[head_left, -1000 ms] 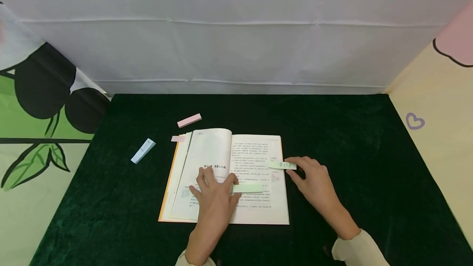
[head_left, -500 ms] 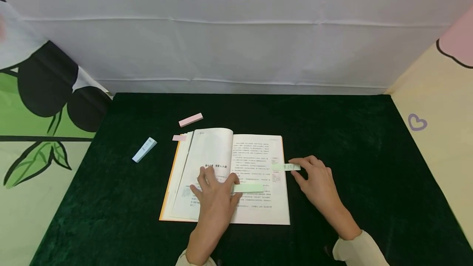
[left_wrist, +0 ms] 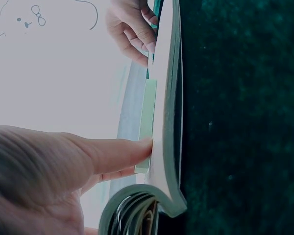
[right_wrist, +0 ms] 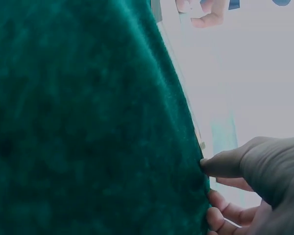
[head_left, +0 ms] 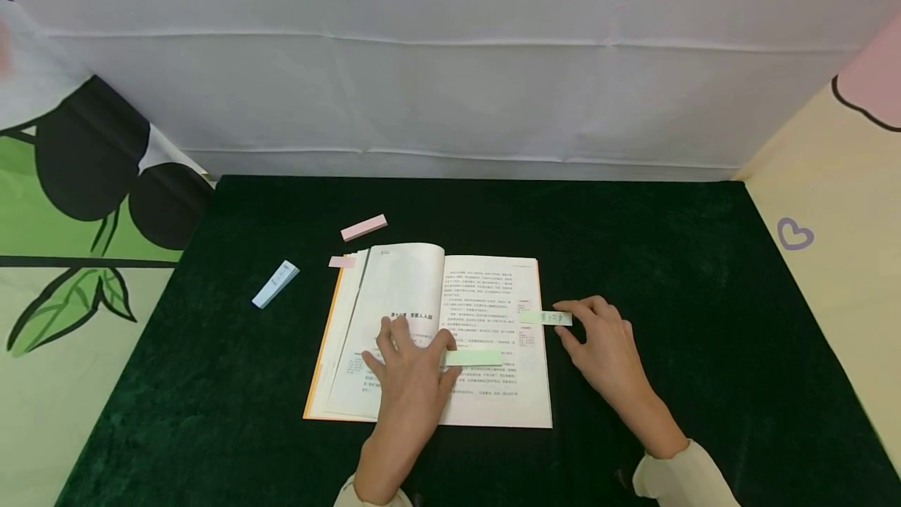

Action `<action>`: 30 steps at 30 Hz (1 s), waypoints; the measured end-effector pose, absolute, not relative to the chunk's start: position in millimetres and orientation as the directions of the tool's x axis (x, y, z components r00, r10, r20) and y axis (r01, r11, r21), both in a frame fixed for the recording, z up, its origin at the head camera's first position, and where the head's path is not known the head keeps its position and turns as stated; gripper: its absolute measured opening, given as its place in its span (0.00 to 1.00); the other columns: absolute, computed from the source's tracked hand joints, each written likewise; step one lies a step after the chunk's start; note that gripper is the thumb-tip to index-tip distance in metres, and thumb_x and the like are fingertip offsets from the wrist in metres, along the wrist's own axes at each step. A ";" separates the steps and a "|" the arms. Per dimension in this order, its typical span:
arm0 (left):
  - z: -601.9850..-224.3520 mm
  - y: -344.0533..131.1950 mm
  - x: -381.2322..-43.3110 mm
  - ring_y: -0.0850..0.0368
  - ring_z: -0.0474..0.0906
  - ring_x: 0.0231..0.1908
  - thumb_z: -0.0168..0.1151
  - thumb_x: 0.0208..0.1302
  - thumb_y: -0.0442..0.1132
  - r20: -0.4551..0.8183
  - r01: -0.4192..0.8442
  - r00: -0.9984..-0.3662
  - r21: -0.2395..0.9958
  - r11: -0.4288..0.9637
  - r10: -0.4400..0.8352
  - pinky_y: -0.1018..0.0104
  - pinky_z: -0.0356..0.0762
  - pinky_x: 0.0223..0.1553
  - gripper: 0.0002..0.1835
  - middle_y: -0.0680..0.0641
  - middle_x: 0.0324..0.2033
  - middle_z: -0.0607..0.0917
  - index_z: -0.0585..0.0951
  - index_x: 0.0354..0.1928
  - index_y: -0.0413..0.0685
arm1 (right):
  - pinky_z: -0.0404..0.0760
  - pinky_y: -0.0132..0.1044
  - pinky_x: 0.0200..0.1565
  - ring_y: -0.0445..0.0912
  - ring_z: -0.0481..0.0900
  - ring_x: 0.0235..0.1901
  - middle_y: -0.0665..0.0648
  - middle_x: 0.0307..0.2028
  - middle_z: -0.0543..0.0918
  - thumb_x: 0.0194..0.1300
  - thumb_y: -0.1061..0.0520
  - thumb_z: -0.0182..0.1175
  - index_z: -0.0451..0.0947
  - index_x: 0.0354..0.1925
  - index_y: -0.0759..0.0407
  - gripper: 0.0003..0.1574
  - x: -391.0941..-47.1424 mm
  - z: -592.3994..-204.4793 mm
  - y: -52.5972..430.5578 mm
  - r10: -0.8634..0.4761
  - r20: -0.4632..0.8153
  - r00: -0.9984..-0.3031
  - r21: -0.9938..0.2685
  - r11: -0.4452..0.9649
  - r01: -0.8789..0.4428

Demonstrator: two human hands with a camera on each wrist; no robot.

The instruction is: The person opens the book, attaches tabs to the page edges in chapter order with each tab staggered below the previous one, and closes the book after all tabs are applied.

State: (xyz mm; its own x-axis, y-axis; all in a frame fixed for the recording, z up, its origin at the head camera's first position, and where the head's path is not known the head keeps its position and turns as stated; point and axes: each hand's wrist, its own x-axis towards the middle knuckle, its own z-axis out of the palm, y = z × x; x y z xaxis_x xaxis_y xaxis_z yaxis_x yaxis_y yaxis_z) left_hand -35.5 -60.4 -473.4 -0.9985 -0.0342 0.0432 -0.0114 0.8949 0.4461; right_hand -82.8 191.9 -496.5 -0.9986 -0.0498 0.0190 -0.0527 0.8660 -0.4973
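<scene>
An open book (head_left: 486, 405) lies on the dark green cloth, its left pages curving up at the spine. My left hand (head_left: 408, 386) rests on it, fingers spread over the left page. Thumb and index finger of that hand pinch the end of a light green sticky note pad (head_left: 475, 358), which the left wrist view shows as a thick block (left_wrist: 147, 110). At the book's right edge, my right hand (head_left: 601, 346) pinches the outer end of a green sticky note (head_left: 545, 318) bearing handwriting. The note's inner end overlaps the right page; its outer part sticks out past the edge.
A pink sticky note pad (head_left: 364, 228) lies behind the book, and a pale blue pad (head_left: 275, 285) with writing lies to its left. One pink tab (head_left: 342, 262) sticks out from the book's left pages. A white cloth wall (head_left: 457, 100) stands behind the table.
My right hand has shifted the green note slightly to the right, and it has gone from tilted to nearly level across the page edge. My left hand has kept its place.
</scene>
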 end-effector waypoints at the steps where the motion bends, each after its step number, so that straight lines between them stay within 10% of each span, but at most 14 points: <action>1: -473.3 -60.4 -35.5 0.15 0.51 0.70 0.82 0.53 0.36 0.041 -0.013 -0.999 0.447 0.895 -0.035 0.07 0.46 0.57 0.14 0.23 0.67 0.62 0.85 0.39 0.52 | 0.71 0.59 0.55 0.59 0.75 0.49 0.64 0.54 0.80 0.66 0.59 0.71 0.83 0.59 0.55 0.22 -82.2 -496.0 191.6 -0.049 0.021 -0.999 -0.495 0.868 -0.053; 11: -471.6 -60.8 -35.2 0.16 0.51 0.70 0.81 0.54 0.37 0.023 -0.028 -0.999 0.444 0.896 -0.042 0.07 0.46 0.59 0.14 0.24 0.67 0.62 0.85 0.40 0.53 | 0.70 0.63 0.65 0.61 0.70 0.68 0.62 0.71 0.74 0.71 0.53 0.68 0.77 0.66 0.57 0.28 -61.7 -484.6 171.9 -0.202 0.141 -0.969 -0.365 0.900 -0.240; 21: -471.6 -61.2 -35.8 0.17 0.52 0.69 0.81 0.53 0.36 0.026 -0.025 -0.999 0.452 0.892 -0.042 0.07 0.46 0.59 0.15 0.24 0.66 0.62 0.84 0.39 0.52 | 0.63 0.64 0.75 0.54 0.69 0.76 0.55 0.77 0.69 0.77 0.41 0.58 0.68 0.76 0.55 0.37 -46.5 -486.5 151.4 -0.338 -0.022 -0.941 -0.139 0.933 -0.331; 30: -471.7 -61.1 -35.5 0.16 0.52 0.69 0.82 0.53 0.35 0.038 -0.018 -0.998 0.464 0.886 -0.040 0.08 0.47 0.58 0.15 0.24 0.66 0.62 0.84 0.39 0.51 | 0.62 0.62 0.77 0.54 0.67 0.77 0.57 0.75 0.71 0.78 0.48 0.58 0.71 0.73 0.58 0.32 -49.4 -483.3 152.1 -0.313 0.033 -0.949 -0.272 0.911 -0.310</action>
State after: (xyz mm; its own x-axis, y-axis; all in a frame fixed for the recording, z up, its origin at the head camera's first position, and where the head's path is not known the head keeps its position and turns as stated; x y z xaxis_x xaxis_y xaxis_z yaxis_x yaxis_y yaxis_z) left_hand -35.5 -61.1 -471.7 -0.9985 -0.0401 0.0381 -0.0179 0.8856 0.4640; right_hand -49.4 152.1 -483.3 -0.9491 -0.3133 0.0325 -0.3100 0.9109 -0.2724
